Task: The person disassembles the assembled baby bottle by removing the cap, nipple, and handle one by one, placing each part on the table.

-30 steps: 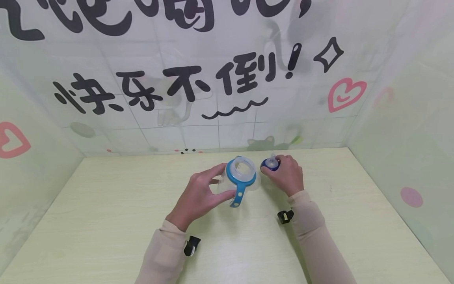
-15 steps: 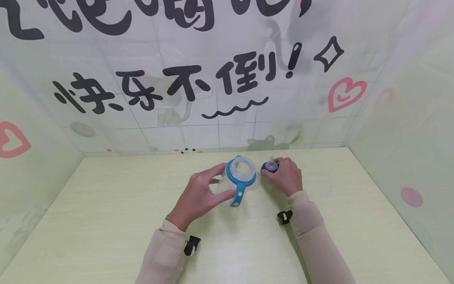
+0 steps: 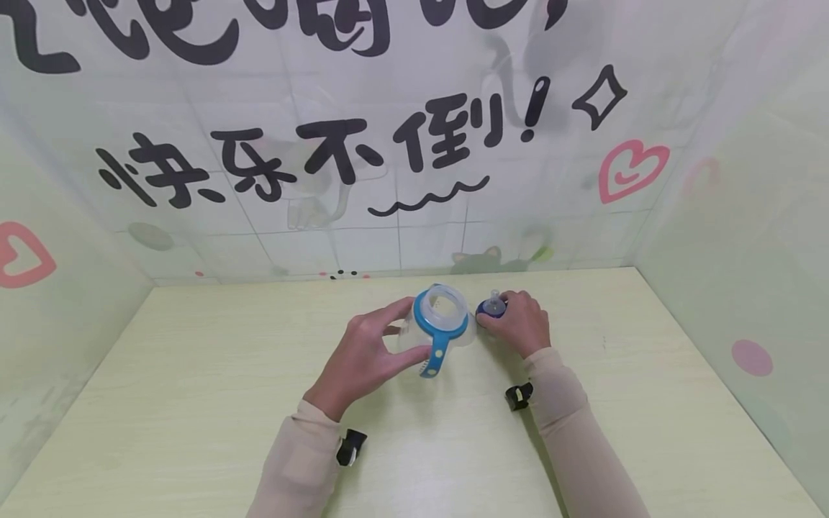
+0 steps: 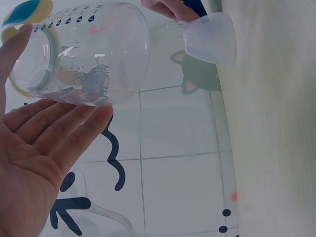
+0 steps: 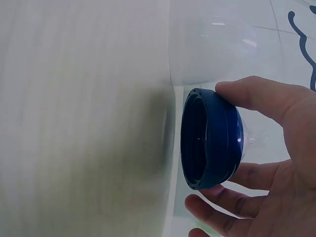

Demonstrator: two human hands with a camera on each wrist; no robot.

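A clear baby bottle (image 3: 443,309) with a blue collar ring and a dotted blue handle (image 3: 435,354) is held by my left hand (image 3: 365,352), thumb on one side and fingers on the other. Its mouth is uncovered; printed marks show on its wall in the left wrist view, where its base hangs above the table. To its right, my right hand (image 3: 523,321) pinches a dark blue screw ring (image 5: 215,140) with a clear teat (image 3: 495,303) pointing up. The ring's hollow underside faces the table in the right wrist view, just above the surface.
A translucent dome cap (image 4: 211,38) stands on the pale wooden table (image 3: 227,403), between the bottle and the screw ring. A printed wall (image 3: 363,244) closes the back of the table, with side walls left and right.
My right hand has come slightly nearer to me and lower in the head view, bringing the screw ring and teat with it. My left hand and the bottle stay in place.
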